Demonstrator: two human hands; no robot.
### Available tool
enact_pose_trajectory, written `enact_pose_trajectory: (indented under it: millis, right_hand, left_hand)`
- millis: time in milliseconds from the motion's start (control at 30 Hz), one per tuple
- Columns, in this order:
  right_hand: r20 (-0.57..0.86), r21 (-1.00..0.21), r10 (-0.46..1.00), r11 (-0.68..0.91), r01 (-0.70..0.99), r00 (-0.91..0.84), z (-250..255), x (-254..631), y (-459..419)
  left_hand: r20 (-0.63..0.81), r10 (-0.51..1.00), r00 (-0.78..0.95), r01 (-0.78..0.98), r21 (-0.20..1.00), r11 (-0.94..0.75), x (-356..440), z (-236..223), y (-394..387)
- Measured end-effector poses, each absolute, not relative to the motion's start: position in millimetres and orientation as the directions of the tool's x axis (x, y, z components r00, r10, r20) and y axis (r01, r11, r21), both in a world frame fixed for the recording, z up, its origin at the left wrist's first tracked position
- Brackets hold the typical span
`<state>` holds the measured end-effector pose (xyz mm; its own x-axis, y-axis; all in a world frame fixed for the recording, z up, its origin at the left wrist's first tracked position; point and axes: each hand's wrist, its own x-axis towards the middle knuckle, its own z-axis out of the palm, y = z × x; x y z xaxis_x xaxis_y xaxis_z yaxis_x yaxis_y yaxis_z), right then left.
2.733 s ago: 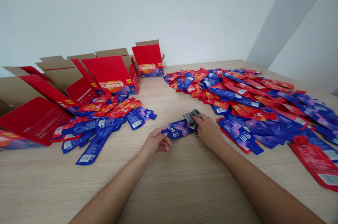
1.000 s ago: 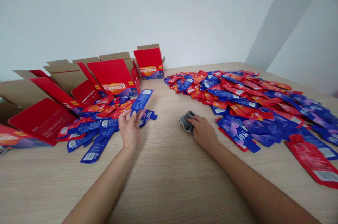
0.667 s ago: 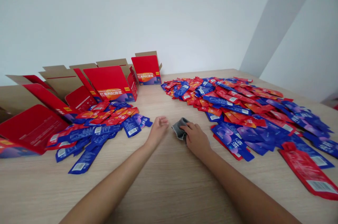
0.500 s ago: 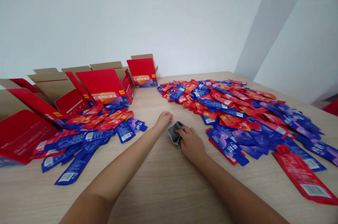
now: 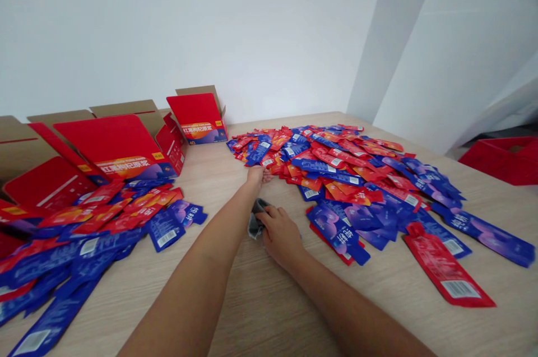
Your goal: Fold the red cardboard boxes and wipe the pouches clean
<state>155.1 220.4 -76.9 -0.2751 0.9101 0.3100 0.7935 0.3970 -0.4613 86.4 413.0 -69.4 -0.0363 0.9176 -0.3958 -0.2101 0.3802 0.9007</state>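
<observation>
My right hand (image 5: 282,235) rests low over the table, its fingers closed on a crumpled grey cloth (image 5: 255,221). Beyond it, my left hand (image 5: 258,175) has reached the near left edge of a large pile of red and blue sachets (image 5: 332,163). Its fingers look curled against the nearest sachets; what is in them, if anything, is hidden. Between the cloth and the pile lies a short strip of bare wood. Closest to my right hand on its right is a blue sachet (image 5: 338,231) lying over a red one.
A smaller heap of sachets (image 5: 121,211) lies at the left, before several open red cartons (image 5: 117,144). Another open carton (image 5: 197,116) stands by the wall. One red sachet (image 5: 448,267) lies at the right. A red container (image 5: 504,160) is beyond the table's right edge.
The view has turned right, so the table's contents sit farther left. My left hand has moved forward to the pile's edge. My right hand still grips the cloth.
</observation>
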Motion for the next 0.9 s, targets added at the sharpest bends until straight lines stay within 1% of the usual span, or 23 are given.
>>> enact_pose_trajectory:
  millis: [100,200,233,300,333,400,467,533,567,600,667,733,767,833,900]
  right_hand:
    - [0.369,-0.551,0.900,0.413,0.725,-0.232,-80.0,157.2,222.1]
    - [0.479,-0.692,0.868,0.465,0.553,-0.130,-80.3,162.2,223.7]
    - [0.524,-0.721,0.847,0.495,0.485,-0.087,-79.7,163.8,223.5]
    - [0.602,-0.733,0.798,0.561,0.385,-0.017,-77.8,165.1,220.3]
    - [0.630,-0.723,0.777,0.587,0.364,-0.003,-76.9,164.2,217.2]
    - [0.656,-0.690,0.753,0.625,0.365,-0.048,-75.7,159.1,208.2]
    - [0.640,-0.633,0.738,0.664,0.397,-0.213,-75.7,150.7,198.3]
    - [0.562,-0.563,0.716,0.698,0.442,-0.415,-76.4,142.5,191.7]
    - [0.508,-0.538,0.721,0.692,0.481,-0.471,-76.9,139.9,190.7]
    - [0.456,-0.522,0.748,0.664,0.535,-0.483,-77.2,138.6,191.2]
    - [0.382,-0.512,0.833,0.551,0.659,-0.400,-77.3,139.9,195.0]
    - [0.370,-0.511,0.885,0.449,0.733,-0.283,-76.1,142.6,196.7]
    - [0.380,-0.506,0.886,0.439,0.742,-0.265,-74.9,142.8,195.2]
    - [0.387,-0.477,0.860,0.496,0.725,-0.333,-72.0,138.6,187.2]
    - [0.326,-0.429,0.822,0.569,0.701,-0.467,-68.7,130.3,178.1]
  left_hand:
    - [-0.382,0.924,-0.019,-0.196,0.908,0.371,67.7,-69.1,391.4]
    - [-0.376,0.927,0.018,-0.179,0.911,0.373,39.2,-67.3,353.2]
    - [-0.380,0.924,0.036,-0.170,0.909,0.380,28.2,-66.4,337.4]
    - [-0.402,0.911,0.086,-0.150,0.899,0.411,5.2,-64.3,303.3]
    - [-0.419,0.899,0.128,-0.135,0.891,0.434,-6.2,-63.3,285.9]
    - [-0.443,0.862,0.245,-0.090,0.875,0.475,-27.1,-61.8,253.4]
    - [-0.440,0.834,0.332,-0.039,0.877,0.478,-43.4,-61.3,227.0]
    - [-0.425,0.832,0.357,0.001,0.891,0.454,-53.7,-61.4,209.2]
    - [-0.423,0.831,0.362,0.018,0.894,0.447,-56.6,-61.4,203.6]
    - [-0.425,0.829,0.364,0.031,0.895,0.445,-58.1,-61.3,200.2]
    - [-0.448,0.816,0.365,0.051,0.885,0.463,-58.1,-60.7,198.2]
    - [-0.473,0.799,0.370,0.068,0.872,0.485,-55.6,-60.1,199.8]
    - [-0.483,0.790,0.378,0.075,0.866,0.494,-54.0,-59.9,200.9]
    - [-0.484,0.783,0.391,0.076,0.865,0.496,-51.4,-60.3,202.4]
    - [-0.471,0.794,0.384,0.068,0.872,0.484,-50.2,-61.4,202.3]
